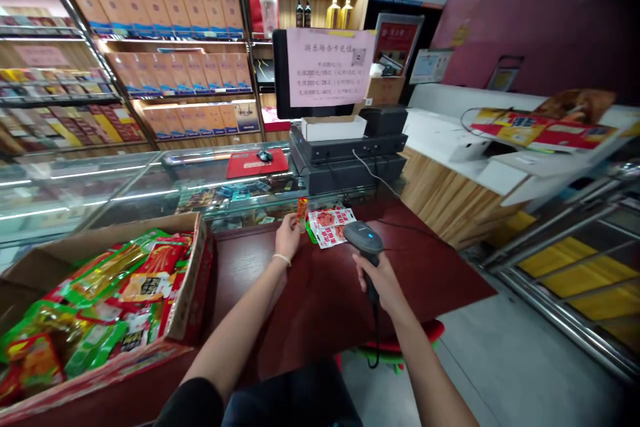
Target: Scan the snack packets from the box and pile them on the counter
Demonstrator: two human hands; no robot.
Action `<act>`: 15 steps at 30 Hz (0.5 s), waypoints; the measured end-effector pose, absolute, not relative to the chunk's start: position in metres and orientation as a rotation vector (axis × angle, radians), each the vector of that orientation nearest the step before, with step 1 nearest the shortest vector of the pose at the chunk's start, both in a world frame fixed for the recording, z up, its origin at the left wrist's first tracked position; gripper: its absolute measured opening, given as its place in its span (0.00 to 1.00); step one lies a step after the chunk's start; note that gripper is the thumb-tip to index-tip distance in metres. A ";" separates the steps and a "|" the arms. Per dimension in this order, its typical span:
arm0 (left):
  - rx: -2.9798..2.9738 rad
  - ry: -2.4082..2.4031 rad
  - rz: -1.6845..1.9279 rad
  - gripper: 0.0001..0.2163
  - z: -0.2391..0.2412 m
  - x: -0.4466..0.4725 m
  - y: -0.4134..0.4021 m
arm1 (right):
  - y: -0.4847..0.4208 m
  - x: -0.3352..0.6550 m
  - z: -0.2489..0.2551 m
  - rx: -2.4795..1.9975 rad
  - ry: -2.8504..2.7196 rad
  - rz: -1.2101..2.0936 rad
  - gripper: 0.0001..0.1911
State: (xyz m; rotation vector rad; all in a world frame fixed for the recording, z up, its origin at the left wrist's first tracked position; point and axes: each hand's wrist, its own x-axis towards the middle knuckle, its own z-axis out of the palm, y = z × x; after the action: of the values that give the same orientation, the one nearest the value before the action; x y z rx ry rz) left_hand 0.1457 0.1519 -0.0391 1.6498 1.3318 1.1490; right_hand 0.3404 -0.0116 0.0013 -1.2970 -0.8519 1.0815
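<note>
My left hand [287, 236] pinches a small orange snack packet [301, 212] and holds it upright above the dark red counter [320, 293]. My right hand [379, 278] is wrapped round the handle of a black barcode scanner [364, 241], whose head points toward the packet. Its cable hangs down below the counter edge. Just beyond the packet, a few red and white snack packets [331, 225] lie flat on the counter, with a green one under them.
A cardboard box [193, 293] full of several green and red snack packets stands at the left. Behind are a glass display case [150, 187], a red mouse pad with a mouse [264, 156], a till with a monitor [325, 73], and shelves. A metal rack [575, 260] stands right.
</note>
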 end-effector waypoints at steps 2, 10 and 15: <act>1.823 1.289 0.970 0.13 -0.045 0.170 0.160 | -0.015 0.351 0.001 -1.299 -0.806 1.075 0.23; 1.942 1.188 0.848 0.12 -0.059 0.190 0.159 | -0.021 0.363 0.001 -1.321 -0.771 1.049 0.22; 1.744 1.125 1.091 0.09 -0.041 0.163 0.149 | -0.013 0.354 -0.003 -1.282 -0.821 1.076 0.21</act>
State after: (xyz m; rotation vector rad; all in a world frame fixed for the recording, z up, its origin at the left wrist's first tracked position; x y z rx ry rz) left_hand 0.1631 0.1487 -0.0413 1.7439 1.1247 1.0909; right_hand 0.3536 -0.0127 -0.0031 -1.2821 -0.8210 1.0761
